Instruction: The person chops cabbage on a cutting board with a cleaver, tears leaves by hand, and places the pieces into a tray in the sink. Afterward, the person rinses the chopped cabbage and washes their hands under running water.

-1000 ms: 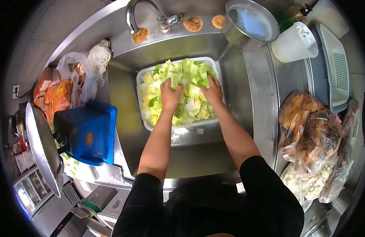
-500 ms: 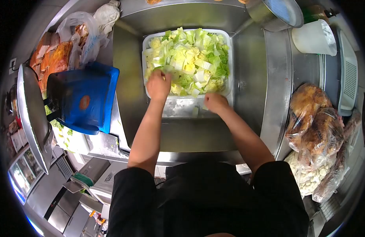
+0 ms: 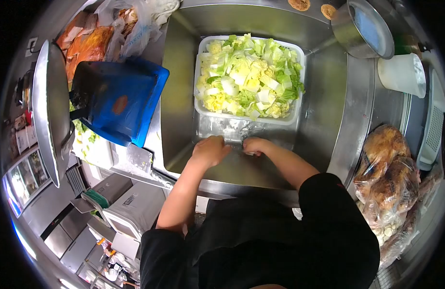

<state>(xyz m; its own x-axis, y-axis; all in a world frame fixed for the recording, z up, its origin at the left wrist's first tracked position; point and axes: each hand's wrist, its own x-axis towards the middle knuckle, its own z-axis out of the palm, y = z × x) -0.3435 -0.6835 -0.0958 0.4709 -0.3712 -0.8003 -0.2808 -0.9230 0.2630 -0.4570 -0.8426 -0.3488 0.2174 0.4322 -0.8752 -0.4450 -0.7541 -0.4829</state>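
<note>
Both hands are now off the chopped cabbage (image 3: 251,77), leaving it untouched in the white basket (image 3: 275,121) toward the sink's (image 3: 326,91) far edge; left hand (image 3: 210,151), right hand (image 3: 256,145) half-curled nearer, hold unclear.

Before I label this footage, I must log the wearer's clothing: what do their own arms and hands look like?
The left hand and right hand are bare, without gloves. No watch or bracelet shows. Both arms have black short sleeves, leaving the forearms uncovered.
</note>
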